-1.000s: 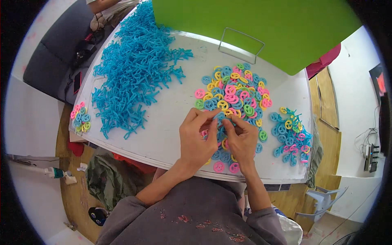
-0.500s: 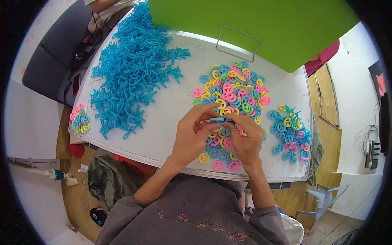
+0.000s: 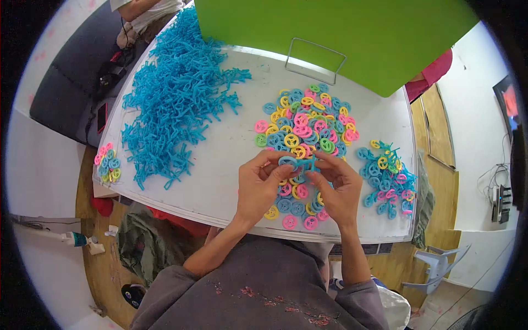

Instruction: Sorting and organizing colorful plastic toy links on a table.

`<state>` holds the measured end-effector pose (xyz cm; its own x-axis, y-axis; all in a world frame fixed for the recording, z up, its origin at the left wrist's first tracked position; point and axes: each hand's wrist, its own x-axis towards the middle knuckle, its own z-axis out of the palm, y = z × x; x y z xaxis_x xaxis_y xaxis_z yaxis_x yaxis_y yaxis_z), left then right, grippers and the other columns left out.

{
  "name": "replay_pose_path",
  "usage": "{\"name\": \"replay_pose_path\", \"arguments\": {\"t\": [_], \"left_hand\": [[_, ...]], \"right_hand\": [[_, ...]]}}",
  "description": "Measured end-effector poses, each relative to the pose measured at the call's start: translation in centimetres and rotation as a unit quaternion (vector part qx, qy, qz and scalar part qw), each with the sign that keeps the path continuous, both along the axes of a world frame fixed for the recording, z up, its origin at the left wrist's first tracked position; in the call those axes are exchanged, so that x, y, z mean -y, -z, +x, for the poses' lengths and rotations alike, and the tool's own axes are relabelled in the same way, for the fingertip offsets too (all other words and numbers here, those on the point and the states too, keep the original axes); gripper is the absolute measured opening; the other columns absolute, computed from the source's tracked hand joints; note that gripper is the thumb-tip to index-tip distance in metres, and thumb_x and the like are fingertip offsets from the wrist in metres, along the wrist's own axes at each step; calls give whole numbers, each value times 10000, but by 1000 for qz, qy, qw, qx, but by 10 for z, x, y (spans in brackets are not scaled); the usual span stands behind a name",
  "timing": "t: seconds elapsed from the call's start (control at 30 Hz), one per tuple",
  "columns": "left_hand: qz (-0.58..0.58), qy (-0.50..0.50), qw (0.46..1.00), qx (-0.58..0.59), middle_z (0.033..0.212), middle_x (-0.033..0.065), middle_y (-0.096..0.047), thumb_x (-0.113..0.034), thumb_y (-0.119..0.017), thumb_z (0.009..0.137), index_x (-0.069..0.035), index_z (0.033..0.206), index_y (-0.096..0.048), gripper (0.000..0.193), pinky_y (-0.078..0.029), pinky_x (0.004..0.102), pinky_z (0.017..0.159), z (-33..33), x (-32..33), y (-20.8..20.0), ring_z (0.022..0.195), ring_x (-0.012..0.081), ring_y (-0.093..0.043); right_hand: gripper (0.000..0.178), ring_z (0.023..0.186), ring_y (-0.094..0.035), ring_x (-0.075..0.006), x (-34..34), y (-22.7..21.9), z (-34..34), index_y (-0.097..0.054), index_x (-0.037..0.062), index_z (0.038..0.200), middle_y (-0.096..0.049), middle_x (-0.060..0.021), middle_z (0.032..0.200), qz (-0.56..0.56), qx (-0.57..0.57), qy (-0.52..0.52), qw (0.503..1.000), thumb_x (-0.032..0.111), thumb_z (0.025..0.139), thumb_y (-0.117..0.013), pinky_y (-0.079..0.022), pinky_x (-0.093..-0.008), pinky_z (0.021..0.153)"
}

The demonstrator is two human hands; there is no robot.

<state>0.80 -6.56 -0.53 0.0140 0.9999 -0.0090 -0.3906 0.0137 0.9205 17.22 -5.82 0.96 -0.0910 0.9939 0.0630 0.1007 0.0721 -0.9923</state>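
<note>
Over the near part of a heap of pink, yellow, green and blue plastic wheels, my two hands meet. My left hand pinches a blue spoked wheel between thumb and fingers. A slim blue forked plastic piece is pinched by my right hand, its stem pointing at the wheel. The two parts appear to touch; whether they are joined I cannot tell. Similar blue forked pieces form a big pile on the left. To the right lie several forked pieces with wheels on them.
The white table has a small cluster of wheels at its left edge. A green panel with a wire loop stands along the far side. Another person's arm shows at upper left; a pale stool stands lower right.
My hands have turned the blue parts, so the wheel now faces up and the forked piece shows more plainly. My right hand has shifted slightly right, its fingers less curled.
</note>
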Motion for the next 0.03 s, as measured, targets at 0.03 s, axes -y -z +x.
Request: {"name": "replay_pose_path", "arguments": {"t": [0.03], "left_hand": [[-17, 13, 1000, -3, 1075, 122, -611, 27, -531, 903, 44, 1152, -533, 249, -517, 293, 864, -1, -1, 2, 973, 221, -630]], "right_hand": [[402, 931, -625, -166, 1, -4, 0, -590, -3, 1176, -636, -130, 1070, -9, 14, 4, 1000, -62, 786, -667, -526, -287, 827]]}}
